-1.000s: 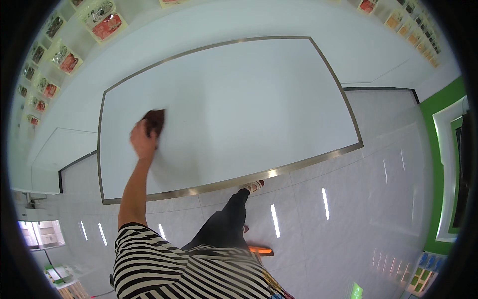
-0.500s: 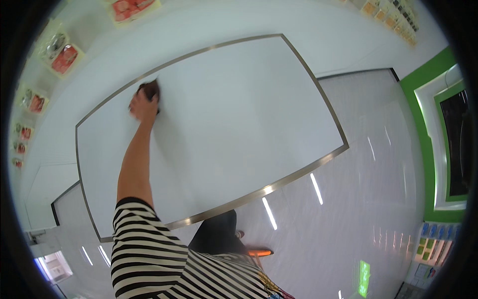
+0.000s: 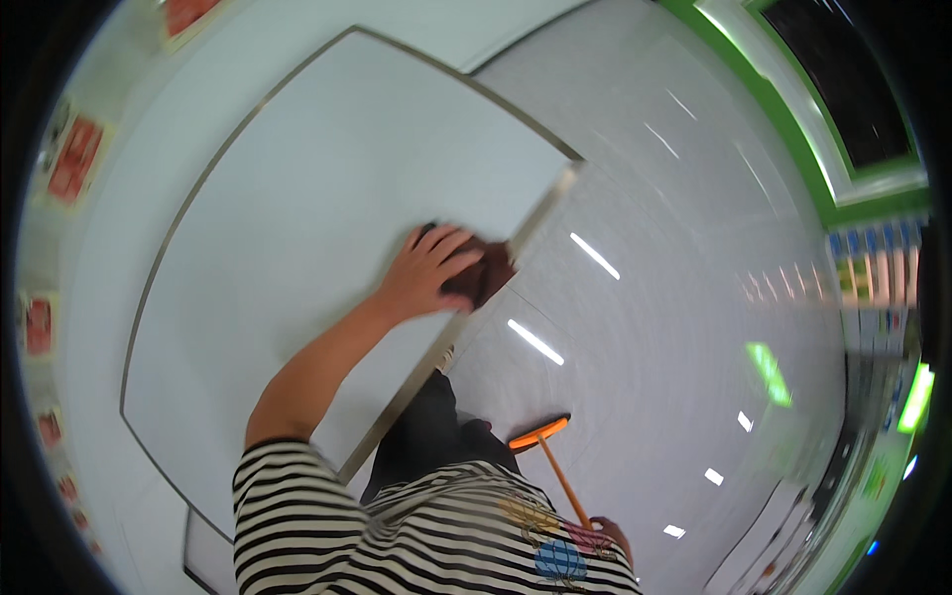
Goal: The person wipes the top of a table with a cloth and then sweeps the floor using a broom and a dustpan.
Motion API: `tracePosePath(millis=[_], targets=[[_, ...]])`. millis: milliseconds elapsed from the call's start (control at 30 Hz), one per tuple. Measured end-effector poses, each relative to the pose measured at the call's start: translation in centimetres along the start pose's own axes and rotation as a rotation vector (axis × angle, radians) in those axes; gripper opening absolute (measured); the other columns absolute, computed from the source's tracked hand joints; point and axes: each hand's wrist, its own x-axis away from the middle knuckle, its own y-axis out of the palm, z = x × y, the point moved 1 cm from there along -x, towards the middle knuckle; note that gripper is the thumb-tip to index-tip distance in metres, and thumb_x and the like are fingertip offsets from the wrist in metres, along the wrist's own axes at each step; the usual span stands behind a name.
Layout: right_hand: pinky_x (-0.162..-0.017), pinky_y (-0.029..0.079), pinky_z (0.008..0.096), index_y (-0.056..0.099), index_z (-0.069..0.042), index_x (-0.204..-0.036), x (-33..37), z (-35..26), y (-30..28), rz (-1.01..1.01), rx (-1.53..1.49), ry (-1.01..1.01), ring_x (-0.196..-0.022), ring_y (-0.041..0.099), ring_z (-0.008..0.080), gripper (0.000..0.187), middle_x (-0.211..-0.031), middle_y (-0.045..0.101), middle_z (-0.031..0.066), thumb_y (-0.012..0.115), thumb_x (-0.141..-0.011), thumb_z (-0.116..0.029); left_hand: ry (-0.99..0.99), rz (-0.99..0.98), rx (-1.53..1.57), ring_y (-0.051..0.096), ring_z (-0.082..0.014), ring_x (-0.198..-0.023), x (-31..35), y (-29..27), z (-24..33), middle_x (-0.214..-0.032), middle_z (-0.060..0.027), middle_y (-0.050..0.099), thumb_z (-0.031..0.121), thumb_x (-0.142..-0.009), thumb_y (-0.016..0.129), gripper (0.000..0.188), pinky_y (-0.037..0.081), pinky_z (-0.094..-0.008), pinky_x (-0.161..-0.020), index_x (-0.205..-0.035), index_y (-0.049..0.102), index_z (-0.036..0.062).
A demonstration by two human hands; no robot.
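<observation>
My left hand (image 3: 424, 273) presses a dark brown cloth (image 3: 486, 276) onto the white tabletop (image 3: 327, 169), at its near edge. The fingers are bent over the cloth, and part of it hangs past the metal trim. Low in the head view, my right hand (image 3: 613, 537) is at the upper end of an orange broom handle (image 3: 563, 483), mostly hidden by my striped shirt. The orange broom head (image 3: 538, 432) with dark bristles rests on the floor to the right of my legs.
Shiny grey floor (image 3: 674, 297) with light reflections lies to the right of the table. A dark screen (image 3: 838, 79) in a white and green frame is at the upper right. Red pictures (image 3: 75, 159) line the pale surface on the left.
My left hand has swept the cloth from the table's far left side to its near edge. The view has turned right, bringing the broom and my right hand into sight.
</observation>
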Motion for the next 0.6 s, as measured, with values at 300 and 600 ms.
tracePosePath(millis=[300, 600], targets=[[-0.038, 0.043, 0.0281, 0.043, 0.003, -0.119, 3.7, 8.1, 2.0, -0.092, -0.513, 0.036, -0.047, 0.053, 0.0165, 0.059, -0.069, 0.054, 0.0124, 0.062, -0.063, 0.006, -0.519, 0.069, -0.127, 0.038, -0.0344, -0.113, 23.0, -7.3, 5.0, -0.123, -0.0160, 0.042, 0.028, -0.071, 0.068, 0.054, 0.031, -0.0450, -0.093, -0.114, 0.046, 0.0030], [-0.039, 0.039, 0.0240, 0.039, 0.001, -0.123, -2.4, 7.6, 7.9, -0.238, -1.025, -0.297, -0.043, 0.047, 0.0127, 0.062, -0.060, 0.052, 0.0081, 0.055, -0.063, 0.002, -1.346, 0.091, -0.874, 0.046, -0.0346, -0.105, 29.3, -6.0, -4.8, -0.121, -0.0090, 0.046, 0.065, -0.071, 0.051, 0.070, 0.040, -0.0512, -0.080, -0.122, 0.045, 0.0181]])
